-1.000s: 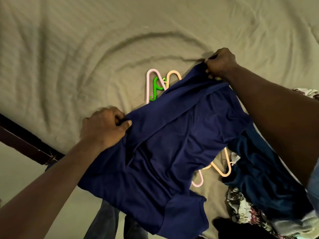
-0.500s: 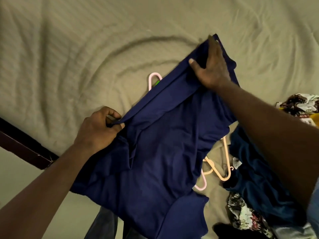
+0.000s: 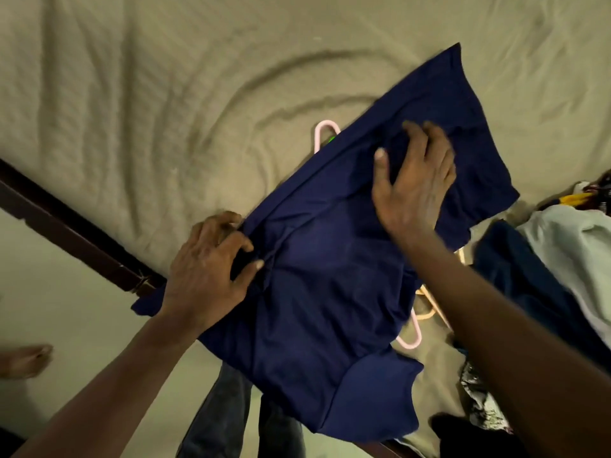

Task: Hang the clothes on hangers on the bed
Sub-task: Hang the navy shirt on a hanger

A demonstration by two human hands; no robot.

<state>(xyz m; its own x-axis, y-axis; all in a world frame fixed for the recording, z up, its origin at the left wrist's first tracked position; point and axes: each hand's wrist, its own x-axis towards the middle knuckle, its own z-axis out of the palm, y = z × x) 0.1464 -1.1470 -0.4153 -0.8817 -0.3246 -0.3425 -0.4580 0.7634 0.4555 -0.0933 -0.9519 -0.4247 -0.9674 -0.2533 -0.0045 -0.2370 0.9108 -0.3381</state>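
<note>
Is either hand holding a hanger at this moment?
No, the left hand grips the navy garment and the right hand presses on it, while the pink hanger pokes out from beneath, untouched.

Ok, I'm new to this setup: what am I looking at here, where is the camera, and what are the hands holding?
There is no machine here: these are a person's two bare hands. The single picture comes from a wide-angle camera worn on the person's head, looking forward and down. The surface is a bed covered with a wrinkled beige sheet. A navy garment lies spread on it. The left hand grips the garment's near edge. The right hand rests spread on the cloth and grasps nothing. Part of a pink hanger shows beyond the garment's far edge, so the garment is not on a hanger yet. More clothes are piled on the right.
</note>
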